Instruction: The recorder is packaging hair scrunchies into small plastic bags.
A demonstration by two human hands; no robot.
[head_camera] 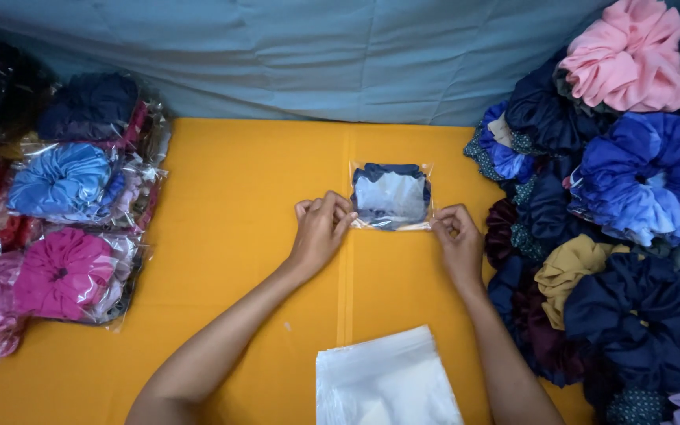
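Scrunchies fill most of the scene, bagged on one side and loose on the other. At the middle of the yellow counter (230, 236) lies a small clear bag (391, 197) with a dark navy scrunchie (389, 175) inside; glare off the plastic whitens its centre, so its folds are hard to read. The left hand (322, 228) pinches the bag's lower left edge, fingers closed on the plastic. The right hand (456, 234) pinches the lower right corner the same way. To the left sits a heap of packed scrunchies (60, 228), blue and pink among them. To the right is a pile of loose scrunchies (615, 212), cut off by the frame. A stack of empty clear bags (383, 382) lies near the bottom edge, partly out of view.
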